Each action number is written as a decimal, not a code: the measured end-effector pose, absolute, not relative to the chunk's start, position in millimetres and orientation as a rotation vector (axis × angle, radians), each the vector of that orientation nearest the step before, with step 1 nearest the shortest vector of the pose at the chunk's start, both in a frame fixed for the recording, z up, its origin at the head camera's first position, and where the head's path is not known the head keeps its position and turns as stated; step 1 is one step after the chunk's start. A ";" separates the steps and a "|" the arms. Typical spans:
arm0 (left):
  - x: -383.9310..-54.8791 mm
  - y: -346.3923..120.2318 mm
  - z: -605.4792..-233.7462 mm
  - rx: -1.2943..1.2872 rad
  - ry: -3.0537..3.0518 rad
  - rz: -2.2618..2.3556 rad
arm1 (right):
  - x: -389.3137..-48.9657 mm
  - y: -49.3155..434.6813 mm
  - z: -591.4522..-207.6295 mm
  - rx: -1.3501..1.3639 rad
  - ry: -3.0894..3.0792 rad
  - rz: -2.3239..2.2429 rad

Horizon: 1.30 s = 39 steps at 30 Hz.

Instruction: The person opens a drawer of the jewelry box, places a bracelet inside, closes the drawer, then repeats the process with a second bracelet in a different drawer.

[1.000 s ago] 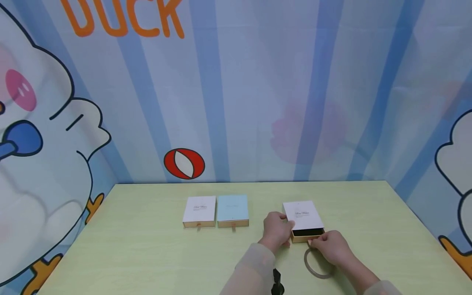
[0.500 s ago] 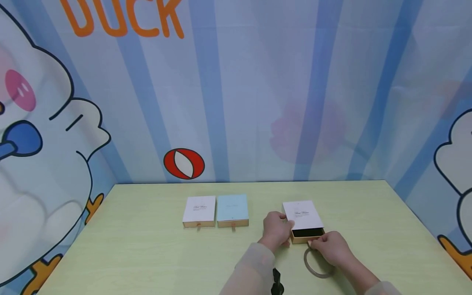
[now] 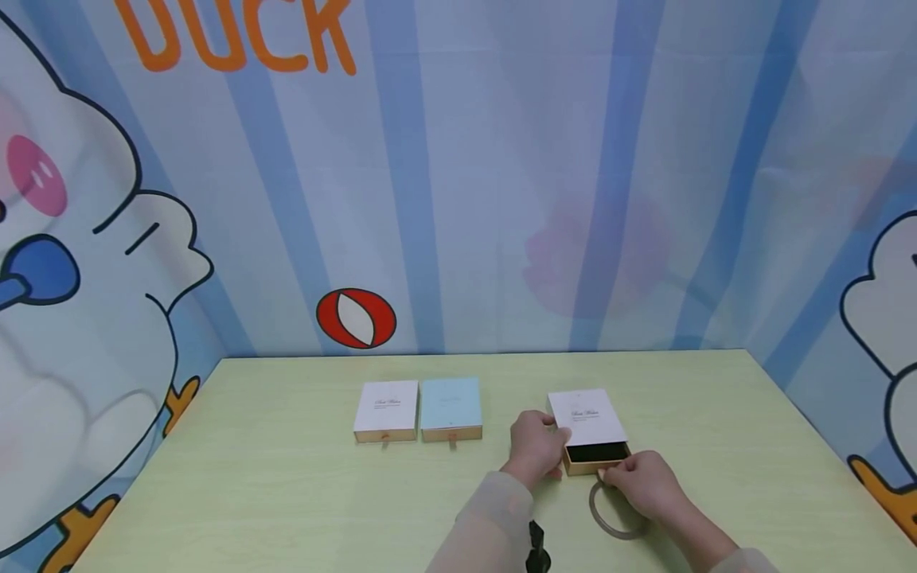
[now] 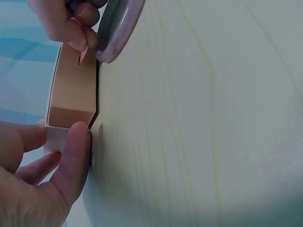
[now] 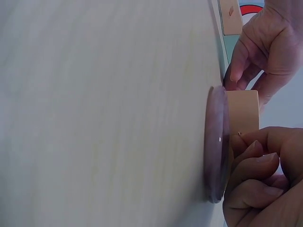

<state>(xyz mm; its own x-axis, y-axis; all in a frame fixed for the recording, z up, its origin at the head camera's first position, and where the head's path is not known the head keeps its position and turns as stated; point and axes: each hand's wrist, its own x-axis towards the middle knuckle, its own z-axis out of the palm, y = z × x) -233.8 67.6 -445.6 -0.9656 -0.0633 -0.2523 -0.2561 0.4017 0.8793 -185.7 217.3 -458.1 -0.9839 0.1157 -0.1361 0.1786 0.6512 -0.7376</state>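
A white-topped drawer box point(image 3: 586, 418) with small dark lettering sits on the right half of the table, its tan drawer point(image 3: 595, 461) partly pulled out and showing a dark inside. My left hand point(image 3: 536, 450) grips the left side of the box's sleeve near the front corner. With thumb and forefinger my right hand point(image 3: 645, 481) pinches the small pull tab point(image 4: 83, 56) on the drawer front. Just in front of the drawer lies a brownish-mauve bangle point(image 5: 217, 146), partly hidden by the right hand in the head view.
Left of the hands stand a white drawer box point(image 3: 387, 410) and a light-blue drawer box point(image 3: 451, 404), side by side and closed. A small black object point(image 3: 538, 547) shows beside my left sleeve. A printed cloth backdrop point(image 3: 494, 183) rises behind the table point(image 3: 286, 493).
The drawer has come out slightly further toward me, drawn by the right hand on its tab. The left hand keeps its place on the sleeve.
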 end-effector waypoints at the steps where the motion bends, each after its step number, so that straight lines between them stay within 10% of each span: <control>1: -233.7 67.5 -445.4 -0.285 2.475 1.599 | -185.5 217.2 -457.8 0.248 2.782 -1.259; 39: -234.3 67.8 -447.7 -0.271 2.499 1.596 | -178.1 217.5 -459.1 0.283 2.767 -1.254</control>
